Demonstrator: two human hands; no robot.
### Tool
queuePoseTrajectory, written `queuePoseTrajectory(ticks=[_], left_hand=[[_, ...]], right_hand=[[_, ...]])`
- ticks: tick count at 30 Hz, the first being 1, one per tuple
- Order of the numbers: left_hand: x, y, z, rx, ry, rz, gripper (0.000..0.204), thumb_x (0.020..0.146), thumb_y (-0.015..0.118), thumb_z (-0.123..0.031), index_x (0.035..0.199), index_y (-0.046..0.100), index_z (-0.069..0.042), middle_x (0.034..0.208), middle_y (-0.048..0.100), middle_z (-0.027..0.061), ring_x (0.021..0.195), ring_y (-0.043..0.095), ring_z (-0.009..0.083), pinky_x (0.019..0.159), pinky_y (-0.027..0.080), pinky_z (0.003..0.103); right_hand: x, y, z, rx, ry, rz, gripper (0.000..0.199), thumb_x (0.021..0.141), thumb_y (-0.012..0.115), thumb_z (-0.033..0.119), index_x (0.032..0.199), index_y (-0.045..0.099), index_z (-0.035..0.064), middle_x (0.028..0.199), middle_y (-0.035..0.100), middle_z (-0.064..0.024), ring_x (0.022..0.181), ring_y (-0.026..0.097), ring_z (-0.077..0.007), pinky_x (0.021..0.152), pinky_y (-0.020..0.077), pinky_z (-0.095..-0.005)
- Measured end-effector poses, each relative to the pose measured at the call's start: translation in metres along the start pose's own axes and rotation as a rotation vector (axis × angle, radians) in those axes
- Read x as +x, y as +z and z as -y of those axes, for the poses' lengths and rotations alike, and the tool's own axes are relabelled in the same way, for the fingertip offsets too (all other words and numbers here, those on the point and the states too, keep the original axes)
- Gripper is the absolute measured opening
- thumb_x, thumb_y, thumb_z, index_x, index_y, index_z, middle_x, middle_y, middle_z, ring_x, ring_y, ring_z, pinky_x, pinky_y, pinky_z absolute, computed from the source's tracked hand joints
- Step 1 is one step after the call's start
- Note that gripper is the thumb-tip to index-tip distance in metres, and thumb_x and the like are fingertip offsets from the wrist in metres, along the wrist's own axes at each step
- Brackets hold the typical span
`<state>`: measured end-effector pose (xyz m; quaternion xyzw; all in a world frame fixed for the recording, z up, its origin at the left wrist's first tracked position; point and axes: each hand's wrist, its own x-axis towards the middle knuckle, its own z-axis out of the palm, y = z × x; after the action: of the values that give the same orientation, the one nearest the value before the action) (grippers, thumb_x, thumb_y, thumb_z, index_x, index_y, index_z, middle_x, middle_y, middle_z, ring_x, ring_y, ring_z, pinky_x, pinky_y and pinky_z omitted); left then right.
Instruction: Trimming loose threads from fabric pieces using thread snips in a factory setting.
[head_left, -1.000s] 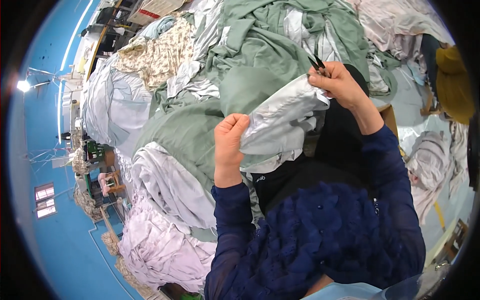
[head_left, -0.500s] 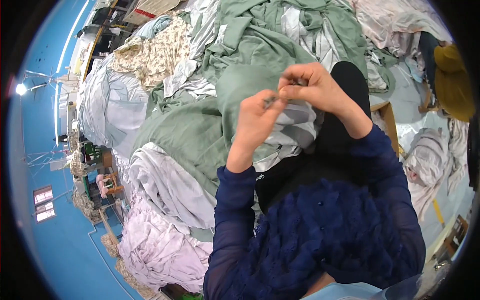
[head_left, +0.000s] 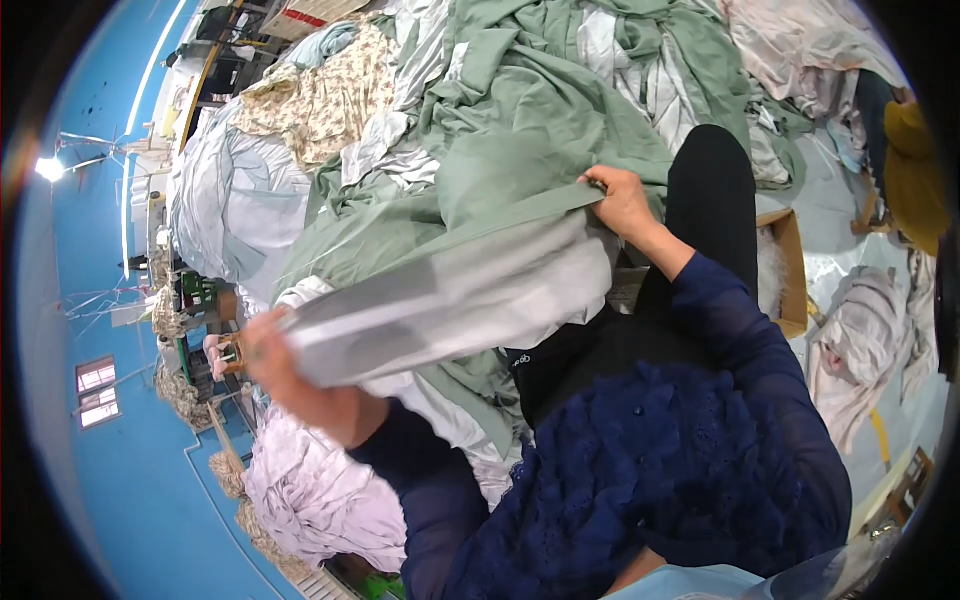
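A sheet of green cloth with a pale grey-white underside (head_left: 470,300) is stretched between my hands above my lap. My right hand (head_left: 628,208) pinches its green folded edge at the right, close to my black-clad knee. Far out to the left, my left hand (head_left: 312,385) grips the other end of the same edge; it is smeared by motion, so its single fingers are hard to make out. The rest of the green cloth (head_left: 500,170) lies heaped in front of me.
Around me lie piles of fabric: a flowered cloth (head_left: 325,95), a pale blue heap (head_left: 235,200), a pinkish-lilac heap (head_left: 325,490) and crumpled white cloth (head_left: 860,330). An open cardboard box (head_left: 792,270) stands right of my leg. A blue wall (head_left: 150,480) rises at the left.
Both hands were together in front of me, fingers pinched. My left hand has swung far left and down, drawing the cloth's edge taut; my right hand has moved slightly right and down.
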<state>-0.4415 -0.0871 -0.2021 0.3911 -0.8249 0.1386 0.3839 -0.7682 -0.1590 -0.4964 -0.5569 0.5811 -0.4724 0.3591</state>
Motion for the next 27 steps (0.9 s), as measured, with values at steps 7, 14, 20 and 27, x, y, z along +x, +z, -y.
queuePoseTrajectory(ticks=[7, 14, 20, 27], left_hand=[[-0.015, -0.169, 0.025, -0.477, -0.876, -0.828, 0.04, 0.102, 0.048, -0.035, 0.113, 0.056, 0.003, 0.112, 0.062, 0.0203, 0.1, 0.062, 0.0323, 0.09, 0.053, 0.055], [-0.147, -0.299, 0.088, -0.341, -1.194, -1.056, 0.035, 0.102, 0.048, -0.034, 0.107, 0.061, -0.002, 0.106, 0.065, 0.0146, 0.093, 0.065, 0.0289, 0.081, 0.056, 0.049], [-0.202, -0.327, 0.07, 1.125, -0.956, -0.005, 0.026, 0.095, 0.052, -0.019, 0.107, 0.062, 0.003, 0.1, 0.067, 0.0168, 0.09, 0.065, 0.0288, 0.076, 0.053, 0.042], [-0.219, -0.399, 0.061, 1.368, -0.921, 0.151, 0.026, 0.082, 0.066, -0.014, 0.1, 0.064, 0.004, 0.09, 0.068, 0.0217, 0.082, 0.065, 0.0381, 0.071, 0.049, 0.044]], right_hand=[[0.035, -0.008, -0.057, -0.192, -0.004, -0.418, 0.026, 0.07, 0.067, 0.003, 0.095, 0.067, 0.0126, 0.089, 0.069, -0.0129, 0.084, 0.066, -0.0348, 0.07, 0.0502, -0.0405], [0.068, -0.033, -0.08, -0.348, -0.106, -0.585, 0.023, 0.074, 0.065, 0.004, 0.095, 0.068, 0.0142, 0.089, 0.065, -0.0094, 0.084, 0.064, -0.0327, 0.071, 0.0494, -0.0405], [0.099, -0.076, -0.09, -0.435, -0.06, -0.676, 0.021, 0.076, 0.062, 0.007, 0.094, 0.069, 0.0165, 0.091, 0.065, -0.0082, 0.085, 0.063, -0.0307, 0.072, 0.0482, -0.0401], [0.125, -0.114, -0.076, -0.296, -0.211, -0.674, 0.022, 0.074, 0.055, 0.002, 0.087, 0.07, 0.0121, 0.078, 0.065, -0.008, 0.067, 0.062, -0.025, 0.062, 0.0467, -0.0345]])
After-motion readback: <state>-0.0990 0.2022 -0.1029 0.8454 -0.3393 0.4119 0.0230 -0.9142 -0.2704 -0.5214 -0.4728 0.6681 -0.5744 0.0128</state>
